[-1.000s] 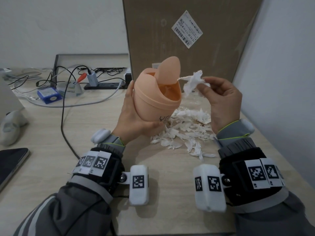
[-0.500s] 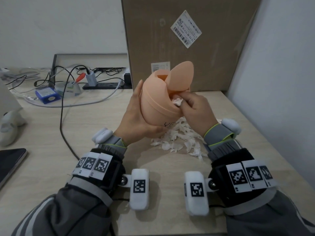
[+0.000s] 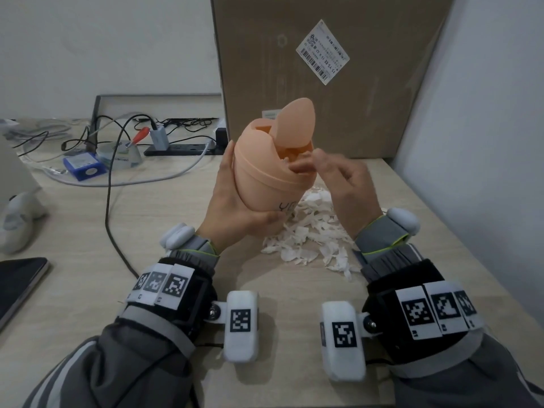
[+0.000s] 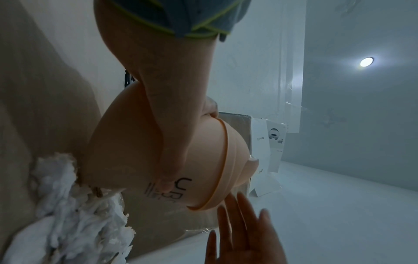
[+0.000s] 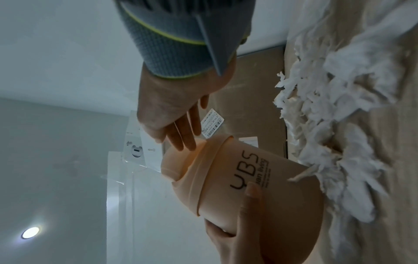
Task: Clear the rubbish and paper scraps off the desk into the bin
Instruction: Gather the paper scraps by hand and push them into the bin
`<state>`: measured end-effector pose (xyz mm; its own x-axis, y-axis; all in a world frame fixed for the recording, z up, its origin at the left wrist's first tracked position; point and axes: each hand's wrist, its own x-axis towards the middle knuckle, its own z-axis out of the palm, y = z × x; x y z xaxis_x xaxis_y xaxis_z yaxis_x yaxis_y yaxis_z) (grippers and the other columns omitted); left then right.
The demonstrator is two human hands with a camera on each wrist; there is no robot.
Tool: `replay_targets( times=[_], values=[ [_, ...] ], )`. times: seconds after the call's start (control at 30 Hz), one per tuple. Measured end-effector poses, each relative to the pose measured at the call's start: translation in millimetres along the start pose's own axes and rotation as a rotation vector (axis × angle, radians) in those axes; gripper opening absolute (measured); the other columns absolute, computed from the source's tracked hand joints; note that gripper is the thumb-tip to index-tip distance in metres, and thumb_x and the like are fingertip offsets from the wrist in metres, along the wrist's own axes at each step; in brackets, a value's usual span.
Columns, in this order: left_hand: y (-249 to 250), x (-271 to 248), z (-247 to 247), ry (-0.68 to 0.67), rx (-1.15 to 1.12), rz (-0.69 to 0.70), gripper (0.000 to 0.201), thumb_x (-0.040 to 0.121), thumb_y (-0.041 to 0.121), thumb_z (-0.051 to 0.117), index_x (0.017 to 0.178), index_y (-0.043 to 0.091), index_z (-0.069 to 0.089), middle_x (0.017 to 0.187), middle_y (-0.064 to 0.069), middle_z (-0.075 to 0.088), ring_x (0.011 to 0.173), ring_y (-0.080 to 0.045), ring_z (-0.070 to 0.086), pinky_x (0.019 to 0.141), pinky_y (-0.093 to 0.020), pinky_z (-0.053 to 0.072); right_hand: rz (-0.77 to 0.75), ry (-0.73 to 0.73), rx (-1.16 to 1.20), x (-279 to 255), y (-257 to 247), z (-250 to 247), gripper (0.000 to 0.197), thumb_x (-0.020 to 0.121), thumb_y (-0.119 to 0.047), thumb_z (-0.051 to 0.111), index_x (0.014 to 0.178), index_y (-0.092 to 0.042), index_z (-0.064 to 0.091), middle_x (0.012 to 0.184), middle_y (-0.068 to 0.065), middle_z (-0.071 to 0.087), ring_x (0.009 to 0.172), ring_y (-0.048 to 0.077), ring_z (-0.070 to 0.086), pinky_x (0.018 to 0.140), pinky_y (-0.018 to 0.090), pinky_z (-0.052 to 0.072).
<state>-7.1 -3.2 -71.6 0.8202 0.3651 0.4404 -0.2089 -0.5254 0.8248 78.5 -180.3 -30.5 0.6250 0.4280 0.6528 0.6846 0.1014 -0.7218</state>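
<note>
One peach bin (image 3: 265, 172), tilted, lifted off the counter (image 3: 88, 231), gripped around its body by the left hand (image 3: 232, 213). Swing lid (image 3: 297, 122) tipped up. Right hand (image 3: 344, 187) at the bin mouth, fingers straight and loosely spread, apparently empty, though blurred. Many white paper scraps (image 3: 309, 240) heaped on the counter just below. Cardboard box (image 3: 323, 69) behind.

The bin (image 3: 266, 175) hides part of the paper scraps (image 3: 309, 240) behind it; the tablet (image 3: 17, 278) left of it is cut off.
</note>
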Motion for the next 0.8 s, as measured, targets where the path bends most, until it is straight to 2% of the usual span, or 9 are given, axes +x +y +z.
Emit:
replay_targets(
  times=[0.1, 0.17, 0.23, 0.3, 0.37, 0.5, 0.6, 0.7, 0.8],
  values=[
    [1, -1, 0, -0.023, -0.008, 0.003, 0.137, 0.048, 0.040, 0.087, 0.149, 0.047, -0.004, 0.147, 0.013, 0.030, 0.133, -0.008, 0.045, 0.108, -0.043, 0.049, 0.047, -0.209, -0.330, -4, 1, 8, 0.062, 0.085, -0.062, 0.027, 0.082, -0.016, 0.069, 0.086, -0.012, 0.059, 0.097, 0.009, 0.048, 0.109, 0.045, 0.025],
    [3, -1, 1, -0.024, 0.013, 0.018, 0.136, 0.047, 0.040, 0.089, 0.148, 0.051, -0.003, 0.149, 0.011, 0.029, 0.135, -0.011, 0.045, 0.107, -0.045, 0.049, 0.084, -0.263, -0.402, -5, 2, 9, 0.062, 0.088, -0.060, 0.025, 0.085, -0.015, 0.067, 0.086, -0.019, 0.050, 0.099, 0.002, 0.041, 0.114, 0.046, 0.009],
    [3, 0, 1, -0.009, 0.016, 0.023, 0.137, 0.047, 0.042, 0.088, 0.151, 0.044, -0.001, 0.151, 0.007, 0.029, 0.137, -0.013, 0.043, 0.109, -0.046, 0.046, 0.061, -0.196, -0.283, -4, 3, 7, 0.060, 0.090, -0.058, 0.027, 0.080, -0.014, 0.067, 0.083, -0.021, 0.054, 0.093, -0.004, 0.046, 0.109, 0.043, 0.019],
    [0, 1, 0, 0.030, 0.013, 0.024, 0.140, 0.048, 0.045, 0.088, 0.156, 0.033, 0.000, 0.154, 0.003, 0.029, 0.139, -0.015, 0.041, 0.112, -0.048, 0.043, -0.003, -0.030, -0.153, -3, 3, 5, 0.055, 0.092, -0.056, 0.033, 0.078, -0.019, 0.071, 0.085, -0.012, 0.067, 0.092, 0.004, 0.058, 0.096, 0.037, 0.038],
    [-4, 2, -1, 0.076, 0.015, 0.012, 0.141, 0.048, 0.048, 0.089, 0.157, 0.030, 0.001, 0.154, 0.002, 0.030, 0.140, -0.016, 0.040, 0.112, -0.050, 0.042, -0.004, 0.159, -0.088, -1, 1, -2, 0.044, 0.094, -0.044, 0.038, 0.081, -0.021, 0.073, 0.085, -0.008, 0.072, 0.091, 0.010, 0.064, 0.089, 0.028, 0.046],
    [-8, 4, -4, 0.170, 0.005, -0.017, 0.142, 0.047, 0.052, 0.090, 0.157, 0.032, 0.003, 0.155, 0.005, 0.030, 0.141, -0.015, 0.039, 0.113, -0.050, 0.041, 0.195, 0.342, -0.232, 5, 13, -20, 0.024, 0.089, -0.031, 0.053, 0.080, -0.017, 0.070, 0.075, -0.006, 0.068, 0.078, 0.011, 0.065, 0.076, 0.033, 0.053],
    [-8, 4, -3, 0.182, 0.004, -0.013, 0.141, 0.047, 0.053, 0.089, 0.157, 0.032, 0.003, 0.155, 0.005, 0.029, 0.141, -0.015, 0.038, 0.114, -0.049, 0.040, 0.462, 0.121, -0.575, 4, 32, -29, 0.019, 0.084, -0.029, 0.063, 0.098, -0.017, 0.067, 0.094, -0.001, 0.065, 0.095, 0.022, 0.061, 0.079, 0.028, 0.045],
    [-8, 4, -3, 0.172, 0.008, -0.014, 0.142, 0.047, 0.053, 0.088, 0.157, 0.030, 0.002, 0.155, 0.005, 0.028, 0.141, -0.014, 0.037, 0.115, -0.049, 0.039, 0.636, -0.236, -0.824, -1, 42, -28, 0.055, 0.081, -0.038, 0.069, 0.129, -0.019, 0.050, 0.129, 0.012, 0.050, 0.117, 0.032, 0.050, 0.096, 0.036, 0.041],
    [-8, 4, -2, 0.169, 0.018, -0.019, 0.143, 0.046, 0.052, 0.088, 0.157, 0.030, 0.000, 0.155, 0.006, 0.027, 0.141, -0.014, 0.036, 0.116, -0.048, 0.038, 0.684, -0.467, -0.946, -3, 45, -25, 0.073, 0.081, -0.037, 0.069, 0.142, -0.021, 0.033, 0.140, 0.015, 0.039, 0.125, 0.035, 0.044, 0.103, 0.038, 0.039]
  ],
)
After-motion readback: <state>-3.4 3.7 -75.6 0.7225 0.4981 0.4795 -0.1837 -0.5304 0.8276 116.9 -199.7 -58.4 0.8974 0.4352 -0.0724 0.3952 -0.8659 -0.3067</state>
